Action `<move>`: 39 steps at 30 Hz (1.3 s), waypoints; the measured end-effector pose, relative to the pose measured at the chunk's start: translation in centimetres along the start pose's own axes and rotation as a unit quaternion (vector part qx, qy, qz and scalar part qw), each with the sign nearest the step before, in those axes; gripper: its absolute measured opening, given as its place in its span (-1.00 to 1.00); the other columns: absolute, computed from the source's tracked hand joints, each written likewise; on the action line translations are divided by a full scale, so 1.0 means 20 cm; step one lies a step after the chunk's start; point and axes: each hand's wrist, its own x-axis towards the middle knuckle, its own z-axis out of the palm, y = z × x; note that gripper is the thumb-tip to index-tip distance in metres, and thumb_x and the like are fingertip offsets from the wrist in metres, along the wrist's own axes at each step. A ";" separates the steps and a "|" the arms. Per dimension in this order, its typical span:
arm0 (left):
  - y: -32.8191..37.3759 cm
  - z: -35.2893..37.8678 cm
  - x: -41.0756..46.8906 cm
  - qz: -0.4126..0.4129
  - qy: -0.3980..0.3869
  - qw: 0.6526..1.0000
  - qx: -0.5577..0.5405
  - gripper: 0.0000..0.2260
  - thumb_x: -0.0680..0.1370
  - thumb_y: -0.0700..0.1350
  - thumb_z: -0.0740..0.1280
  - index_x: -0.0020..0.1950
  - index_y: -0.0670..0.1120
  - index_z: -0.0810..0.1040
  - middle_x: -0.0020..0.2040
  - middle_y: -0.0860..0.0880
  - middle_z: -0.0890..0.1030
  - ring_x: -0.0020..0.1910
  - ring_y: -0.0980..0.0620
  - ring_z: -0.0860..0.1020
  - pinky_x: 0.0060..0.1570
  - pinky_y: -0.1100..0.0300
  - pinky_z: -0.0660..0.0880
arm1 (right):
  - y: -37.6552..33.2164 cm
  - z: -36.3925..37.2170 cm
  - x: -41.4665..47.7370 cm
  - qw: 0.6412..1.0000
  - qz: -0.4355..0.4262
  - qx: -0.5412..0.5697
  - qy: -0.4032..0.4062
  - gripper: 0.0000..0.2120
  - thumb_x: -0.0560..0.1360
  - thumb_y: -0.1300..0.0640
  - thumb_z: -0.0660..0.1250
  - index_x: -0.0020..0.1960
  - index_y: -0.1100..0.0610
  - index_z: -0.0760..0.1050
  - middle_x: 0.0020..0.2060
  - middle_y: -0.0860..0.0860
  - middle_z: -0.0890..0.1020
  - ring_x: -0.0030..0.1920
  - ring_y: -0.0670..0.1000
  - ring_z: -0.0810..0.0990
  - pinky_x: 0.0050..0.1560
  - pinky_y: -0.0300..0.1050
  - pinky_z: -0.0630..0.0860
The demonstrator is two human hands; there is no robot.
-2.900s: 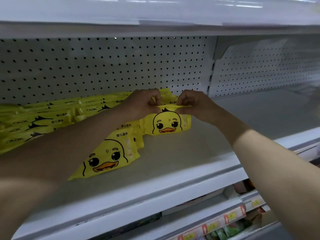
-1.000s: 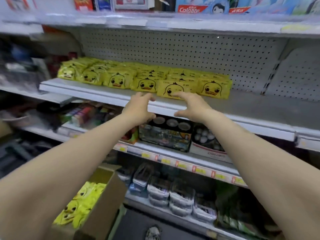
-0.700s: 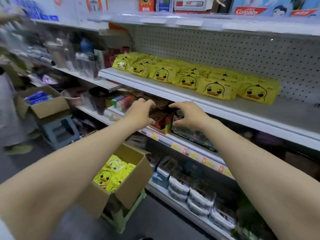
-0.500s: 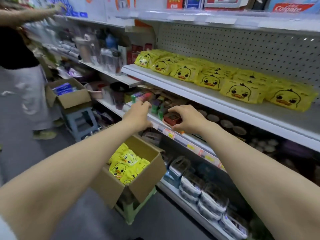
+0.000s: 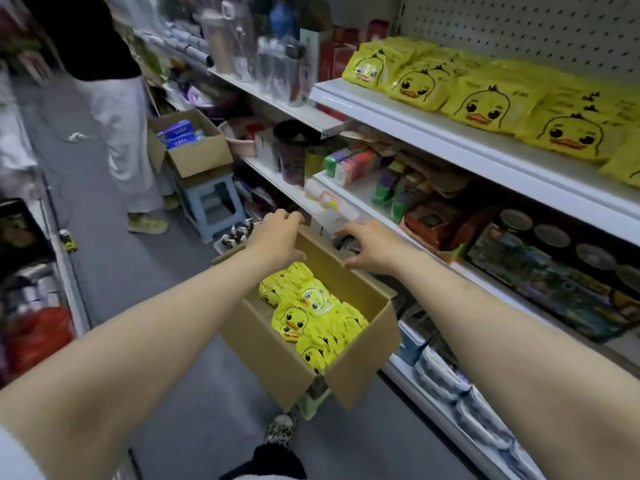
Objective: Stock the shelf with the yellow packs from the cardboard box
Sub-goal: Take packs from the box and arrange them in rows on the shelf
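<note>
Two bare arms reach out from the bottom of the frame toward the middle. The left hand (image 5: 277, 237) hangs over the far end of the cardboard box (image 5: 263, 348), and its fingers (image 5: 287, 216) are bent a little and a bit apart, with nothing in them. I cannot tell if it touches the box. The right hand (image 5: 370, 249) is just beside it, over the far right edge of the box, with its fingers (image 5: 344, 232) spread and loosely bent, and it holds nothing too. The cardboard box is open in the middle of the frame and stands on a small green stool (image 5: 313, 401) on the floor. Inside it lie yellow packs (image 5: 304, 317) with a duck face on them, piled toward the right side. More of the same duck packs (image 5: 485, 105) lie in a row on the white shelf (image 5: 433, 133) in the upper right of the frame, in front of a white wall full of little holes. In the upper left of the frame another person (image 5: 117, 109) in white trousers stands in the aisle. Near that person a second box (image 5: 197, 157) with blue packs sits on a grey stool (image 5: 214, 202).
</note>
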 end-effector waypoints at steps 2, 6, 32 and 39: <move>-0.13 0.08 0.13 0.003 -0.022 1.000 0.004 -0.30 0.39 0.09 0.53 0.43 -0.04 0.33 0.33 -0.12 0.41 0.31 -0.17 0.38 0.21 -0.10 0.44 | 0.00 0.10 0.15 0.999 0.021 0.002 -0.024 -0.38 0.37 -0.08 0.53 0.38 -0.04 0.43 0.29 0.03 0.50 0.31 0.09 0.41 0.28 0.08 0.43; -0.33 0.28 0.34 0.009 -0.103 0.995 -0.002 -0.35 0.40 0.07 0.52 0.41 -0.02 0.36 0.37 -0.11 0.38 0.32 -0.15 0.38 0.22 -0.10 0.45 | 0.03 0.33 0.36 0.994 0.071 0.021 -0.085 -0.37 0.38 -0.08 0.54 0.39 -0.04 0.44 0.34 0.03 0.50 0.37 0.11 0.40 0.30 0.11 0.45; -0.73 1.86 0.93 0.059 -0.328 0.940 -0.066 -0.46 0.46 -0.02 0.48 0.41 -0.05 0.42 0.36 -0.12 0.40 0.32 -0.16 0.35 0.27 -0.02 0.37 | 0.36 1.80 0.53 0.821 0.413 0.202 -0.338 -0.52 0.40 -0.08 0.53 0.26 0.04 0.57 0.20 0.04 0.61 0.24 0.11 0.54 0.17 -0.04 0.52; -0.78 1.98 0.92 0.135 -0.284 0.949 0.017 -0.45 0.37 -0.18 0.54 0.32 -0.01 0.48 0.20 -0.12 0.35 0.14 -0.13 0.41 0.05 0.03 0.50 | 0.34 1.86 0.55 0.829 0.397 0.148 -0.365 -0.53 0.39 -0.16 0.51 0.24 -0.01 0.59 0.25 0.10 0.47 0.35 0.14 0.35 0.25 0.01 0.47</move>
